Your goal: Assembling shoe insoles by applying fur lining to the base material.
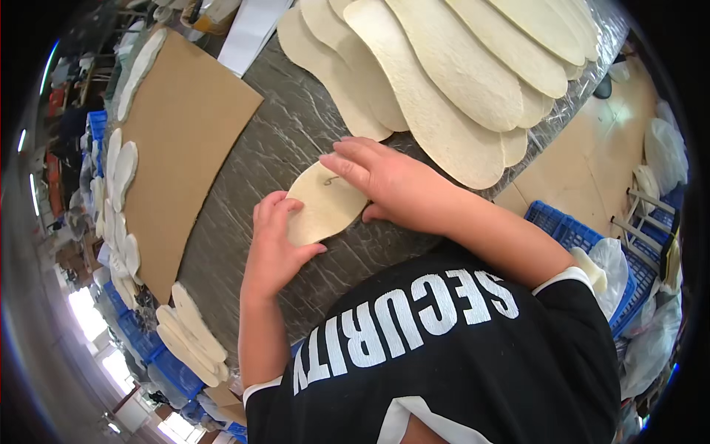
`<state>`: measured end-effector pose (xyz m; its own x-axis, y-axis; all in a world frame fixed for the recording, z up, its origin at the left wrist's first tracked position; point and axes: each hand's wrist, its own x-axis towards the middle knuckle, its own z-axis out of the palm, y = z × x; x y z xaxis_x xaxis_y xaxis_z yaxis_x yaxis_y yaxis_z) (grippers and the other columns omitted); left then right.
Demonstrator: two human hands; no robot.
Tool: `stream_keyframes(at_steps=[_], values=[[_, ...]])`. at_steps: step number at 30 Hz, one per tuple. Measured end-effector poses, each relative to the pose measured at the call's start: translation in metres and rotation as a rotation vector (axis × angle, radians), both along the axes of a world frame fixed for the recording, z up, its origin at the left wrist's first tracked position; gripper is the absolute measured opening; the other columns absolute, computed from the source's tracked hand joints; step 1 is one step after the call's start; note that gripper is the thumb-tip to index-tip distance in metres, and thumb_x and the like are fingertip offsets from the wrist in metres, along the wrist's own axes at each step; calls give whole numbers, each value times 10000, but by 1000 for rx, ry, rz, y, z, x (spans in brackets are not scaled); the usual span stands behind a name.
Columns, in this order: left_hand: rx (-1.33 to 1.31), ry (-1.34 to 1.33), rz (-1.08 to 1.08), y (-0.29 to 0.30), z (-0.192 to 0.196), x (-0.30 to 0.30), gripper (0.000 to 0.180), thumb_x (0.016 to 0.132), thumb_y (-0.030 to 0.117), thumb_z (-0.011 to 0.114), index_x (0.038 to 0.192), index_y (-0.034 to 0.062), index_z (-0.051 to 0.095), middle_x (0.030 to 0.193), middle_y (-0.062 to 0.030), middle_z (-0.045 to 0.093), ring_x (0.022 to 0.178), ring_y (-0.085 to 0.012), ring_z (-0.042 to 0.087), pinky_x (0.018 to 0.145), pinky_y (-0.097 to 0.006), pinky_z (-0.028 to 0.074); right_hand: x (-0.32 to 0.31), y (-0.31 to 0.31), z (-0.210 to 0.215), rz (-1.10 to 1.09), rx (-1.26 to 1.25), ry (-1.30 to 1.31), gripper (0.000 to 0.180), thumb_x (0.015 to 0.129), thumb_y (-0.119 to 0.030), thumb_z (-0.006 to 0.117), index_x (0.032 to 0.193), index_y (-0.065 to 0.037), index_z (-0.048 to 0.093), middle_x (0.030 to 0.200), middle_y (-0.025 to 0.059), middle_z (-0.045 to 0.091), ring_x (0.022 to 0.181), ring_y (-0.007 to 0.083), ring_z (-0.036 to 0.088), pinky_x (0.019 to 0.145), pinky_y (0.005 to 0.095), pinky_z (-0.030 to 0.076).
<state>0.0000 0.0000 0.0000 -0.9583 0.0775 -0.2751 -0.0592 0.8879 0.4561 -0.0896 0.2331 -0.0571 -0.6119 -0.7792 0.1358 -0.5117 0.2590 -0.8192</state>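
Observation:
A cream-coloured insole [323,207] with a small dark mark lies on the dark marbled table in front of me. My left hand [275,238] grips its left end, with the thumb at the near edge and the fingers curled over the far side. Across the right end, my right hand [396,181] holds it, its fingers over the far edge and its thumb by the near one. That end is hidden under the palm. Just beyond my right hand, large cream insoles [451,89] overlap in a fanned pile.
A brown cardboard sheet [181,140] covers the table's left part. White insole pieces [188,337] lie along the left edge. White paper [251,33] is at the back. Beside me on the right are a blue crate [562,226], a metal rack [643,222] and plastic bags [665,155].

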Motion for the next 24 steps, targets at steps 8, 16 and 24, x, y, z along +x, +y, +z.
stream_keyframes(at_steps=[8, 16, 24], values=[[28, -70, 87, 11, 7, -2, 805, 517, 108, 911, 1231, 44, 544, 1349, -182, 466, 1243, -384, 453, 1041, -437, 421, 4, -54, 27, 105, 175, 421, 1045, 586, -349, 884, 1462, -78, 384, 1430, 179, 476, 1388, 339, 386, 1138, 474, 302], [349, 100, 285, -33, 14, 32, 586, 647, -1, 850, 1172, -15, 589, 1379, -116, 456, 1145, -184, 549, 833, -323, 549, -1, -58, 13, 220, 191, 350, 1041, 579, -341, 888, 1451, -44, 403, 1229, 142, 562, 1192, 307, 511, 1035, 431, 378], [746, -117, 717, -74, -8, 77, 372, 738, -142, 703, 1087, -65, 600, 1187, -80, 522, 974, -140, 610, 795, -264, 549, -2, -65, 25, 252, 326, 315, 940, 575, -337, 874, 1367, -13, 486, 1253, 139, 544, 1232, 309, 475, 1065, 449, 358]])
